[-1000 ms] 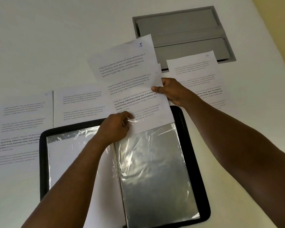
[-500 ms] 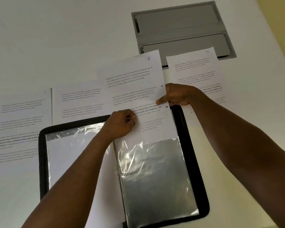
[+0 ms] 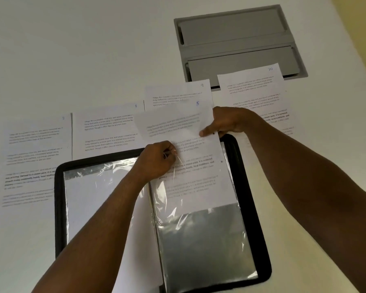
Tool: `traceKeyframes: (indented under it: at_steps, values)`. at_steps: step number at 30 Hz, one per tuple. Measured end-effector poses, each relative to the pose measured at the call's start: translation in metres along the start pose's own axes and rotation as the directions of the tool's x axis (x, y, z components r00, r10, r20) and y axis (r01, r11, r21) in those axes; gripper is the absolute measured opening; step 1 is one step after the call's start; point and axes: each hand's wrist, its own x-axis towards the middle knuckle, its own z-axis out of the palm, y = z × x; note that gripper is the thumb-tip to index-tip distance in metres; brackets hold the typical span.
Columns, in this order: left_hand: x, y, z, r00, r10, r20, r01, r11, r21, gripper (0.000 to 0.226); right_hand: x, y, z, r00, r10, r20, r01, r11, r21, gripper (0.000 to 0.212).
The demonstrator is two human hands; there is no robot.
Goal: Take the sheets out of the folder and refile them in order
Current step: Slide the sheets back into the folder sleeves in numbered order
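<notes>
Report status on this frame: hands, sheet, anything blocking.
Left hand pinches the sleeve's open edge. Right hand grips sheet 5 at its right edge. Sheet about halfway into sleeve, top sticking out. Nothing blocking.

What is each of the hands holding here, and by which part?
Right hand pinches sheet 5 at its right edge, near the top. Left hand pinches the clear sleeve at its open top edge.

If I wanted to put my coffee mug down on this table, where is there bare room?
Bare table lies beyond the row of loose sheets, left of the grey recessed panel. A smaller bare patch lies near the front left, beside the black folder. It is crowded around the folder's top edge, where both hands work sheet 5.
</notes>
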Motion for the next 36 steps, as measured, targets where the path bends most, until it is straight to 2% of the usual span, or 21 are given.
traceKeyframes:
  at_steps: [1,3,5,6,8,10,12,14,16,18,21,23,27,29,32,34,36]
  values:
    - [0.000,0.000,0.000,1.000,-0.003,-0.001,0.003,1.000,-0.003,0.009,-0.001,0.001,-0.001,0.999,0.016,0.042,-0.016,1.000,0.001,0.056]
    - [0.000,0.000,0.000,1.000,-0.009,-0.001,0.009,1.000,-0.007,0.008,0.000,0.000,0.002,1.000,-0.027,0.016,0.025,0.994,0.105,0.049]
    - [0.000,-0.001,0.000,1.000,-0.005,0.001,0.005,1.000,-0.005,0.008,0.003,-0.002,0.005,0.986,-0.097,-0.139,0.132,0.953,0.274,0.045]
    - [0.000,-0.001,0.000,1.000,-0.003,0.000,0.003,1.000,-0.009,0.008,0.004,-0.002,0.005,0.972,-0.114,-0.203,0.173,0.938,0.301,0.043]
    - [0.000,-0.001,0.000,1.000,-0.004,-0.007,0.003,1.000,-0.027,0.008,0.003,-0.005,0.003,0.975,-0.115,-0.192,0.148,0.975,0.165,0.044]
    - [-0.001,-0.001,0.000,1.000,-0.003,-0.011,0.003,0.999,-0.035,0.008,0.001,-0.008,0.002,0.999,-0.031,-0.018,0.030,0.995,-0.095,0.051]
    - [-0.001,-0.001,0.000,1.000,-0.002,-0.008,0.002,1.000,-0.030,0.010,-0.001,-0.010,0.002,0.998,0.033,0.055,-0.021,0.979,-0.202,0.055]
    - [-0.001,0.000,0.000,1.000,0.002,-0.004,-0.002,1.000,-0.027,0.010,0.000,-0.014,0.006,0.999,-0.043,-0.033,0.039,0.991,-0.125,0.049]
    - [-0.001,0.000,-0.001,1.000,0.006,-0.006,-0.006,1.000,-0.024,0.008,0.001,-0.018,0.012,0.964,-0.166,-0.210,0.161,0.986,-0.039,0.033]
    - [-0.001,0.000,-0.001,1.000,0.004,-0.008,-0.004,1.000,-0.021,0.008,0.005,-0.019,0.014,0.931,-0.230,-0.283,0.214,0.973,-0.087,0.024]
    - [-0.001,0.000,-0.001,1.000,-0.005,-0.010,0.005,1.000,-0.014,0.011,0.012,-0.018,0.016,0.954,-0.241,-0.177,0.179,0.935,-0.305,0.029]
    - [-0.001,0.001,-0.001,1.000,-0.008,-0.009,0.007,1.000,-0.026,0.012,0.012,-0.020,0.016,0.970,-0.217,-0.111,0.159,0.906,-0.392,0.029]
    - [-0.001,0.001,-0.002,1.000,-0.011,-0.008,0.011,1.000,-0.010,0.009,0.005,-0.027,0.013,0.994,-0.051,0.097,0.094,0.852,-0.515,0.023]
    - [0.000,0.002,-0.001,1.000,-0.009,-0.012,0.009,1.000,-0.010,0.009,0.005,-0.026,0.015,0.991,-0.028,0.130,0.094,0.838,-0.538,0.020]
    - [-0.001,0.002,-0.001,1.000,0.006,-0.015,-0.006,1.000,-0.011,0.007,0.007,-0.027,0.021,0.993,-0.094,0.077,0.118,0.900,-0.419,0.015]
    - [-0.001,0.002,-0.002,1.000,0.012,-0.018,-0.012,1.000,-0.003,0.008,0.008,-0.031,0.026,0.989,-0.067,0.130,0.120,0.875,-0.469,0.012]
    - [-0.001,0.002,-0.002,1.000,0.018,-0.020,-0.018,1.000,0.004,0.010,0.008,-0.036,0.032,0.981,0.011,0.193,0.105,0.807,-0.582,0.007]
